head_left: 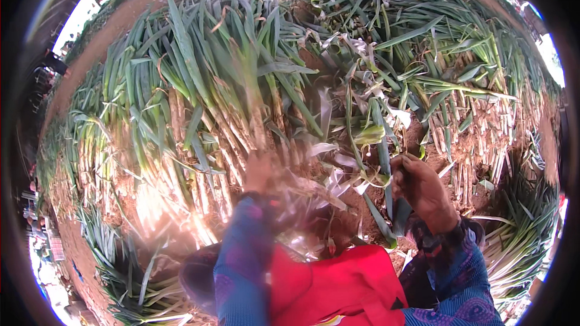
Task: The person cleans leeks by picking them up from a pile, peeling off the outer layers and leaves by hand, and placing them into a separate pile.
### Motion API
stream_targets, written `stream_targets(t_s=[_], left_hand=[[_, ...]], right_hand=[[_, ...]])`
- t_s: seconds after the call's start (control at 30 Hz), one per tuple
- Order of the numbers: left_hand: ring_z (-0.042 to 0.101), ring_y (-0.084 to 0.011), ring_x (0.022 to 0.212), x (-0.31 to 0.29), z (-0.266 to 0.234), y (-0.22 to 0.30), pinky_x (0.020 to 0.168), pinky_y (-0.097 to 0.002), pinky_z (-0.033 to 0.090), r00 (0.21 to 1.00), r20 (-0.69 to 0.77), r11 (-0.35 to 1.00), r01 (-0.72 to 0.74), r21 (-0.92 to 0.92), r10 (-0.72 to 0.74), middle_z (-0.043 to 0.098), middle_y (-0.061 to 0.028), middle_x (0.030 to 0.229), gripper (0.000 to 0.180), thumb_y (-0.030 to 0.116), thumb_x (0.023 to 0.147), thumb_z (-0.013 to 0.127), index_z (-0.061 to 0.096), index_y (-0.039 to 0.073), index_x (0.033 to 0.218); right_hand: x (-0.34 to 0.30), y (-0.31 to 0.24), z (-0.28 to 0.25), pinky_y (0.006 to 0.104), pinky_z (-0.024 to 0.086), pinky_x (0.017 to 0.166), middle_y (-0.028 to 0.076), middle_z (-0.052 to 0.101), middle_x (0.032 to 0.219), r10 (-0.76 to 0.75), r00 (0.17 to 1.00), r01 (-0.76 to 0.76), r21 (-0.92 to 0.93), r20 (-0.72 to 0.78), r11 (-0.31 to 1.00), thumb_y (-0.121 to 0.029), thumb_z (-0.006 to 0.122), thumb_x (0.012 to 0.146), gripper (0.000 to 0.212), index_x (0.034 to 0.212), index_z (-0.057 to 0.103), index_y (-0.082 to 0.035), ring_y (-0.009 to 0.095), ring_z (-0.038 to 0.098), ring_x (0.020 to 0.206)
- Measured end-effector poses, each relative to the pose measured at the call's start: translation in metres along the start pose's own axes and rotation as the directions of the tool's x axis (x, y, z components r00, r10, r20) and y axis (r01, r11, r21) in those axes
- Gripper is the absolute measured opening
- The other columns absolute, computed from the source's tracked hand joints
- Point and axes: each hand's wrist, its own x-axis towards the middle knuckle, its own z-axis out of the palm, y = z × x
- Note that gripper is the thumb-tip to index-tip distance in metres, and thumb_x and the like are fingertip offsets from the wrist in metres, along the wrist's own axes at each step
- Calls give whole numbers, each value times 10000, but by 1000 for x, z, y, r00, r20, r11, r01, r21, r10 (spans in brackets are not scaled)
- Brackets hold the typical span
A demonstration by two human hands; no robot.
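In front of me my left hand (260,172) is closed around the pale lower stalk of a long green onion (257,127), whose green leaves point away from me; both are slightly blurred. To the right, my right hand (425,193) is curled, thumb and fingertips pressed together beside a torn leaf (385,151). Whatever lies between those fingertips, if anything, is too small to make out. Between my hands lie dry, papery peelings (338,175) and loose leaf pieces on brown soil. Just left of my left hand lies a dense row of green onions (175,108) with pale stalks toward me.
Another heap of green onions (465,121) spreads at the right. More bundles lie near me at the lower left (127,265) and the lower right (513,247). A red cloth (338,284) covers my lap. Bare earth (136,18) edges the pile at the far left.
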Motion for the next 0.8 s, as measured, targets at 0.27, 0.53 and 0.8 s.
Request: stream_targets(t_s=[0.27,0.53,0.8], left_hand=[[488,-96,571,-120,14,-63,459,-283,389,809,50,805,-588,76,586,528,-26,739,225,217,905,579,523,34,1022],[477,-87,482,-297,-51,0,414,-248,366,809,308,782,-575,240,501,504,-17,641,170,190,898,581,508,37,913],[485,-73,493,-352,-76,-22,445,-230,396,871,374,852,-436,290,318,504,-1,657,170,154,890,610,508,35,957]], right_hand=[[22,17,40,298,561,599,70,656,781,9,997,-11,20,81,1000,-148,488,946,205,989,625,-2,191,654,640],[38,77,29,377,526,772,87,675,924,118,975,-79,-202,187,976,-425,580,888,409,1034,628,-46,236,648,867],[46,143,38,396,517,728,115,665,897,270,962,-272,150,33,951,-225,649,849,228,983,626,-42,242,624,783]])
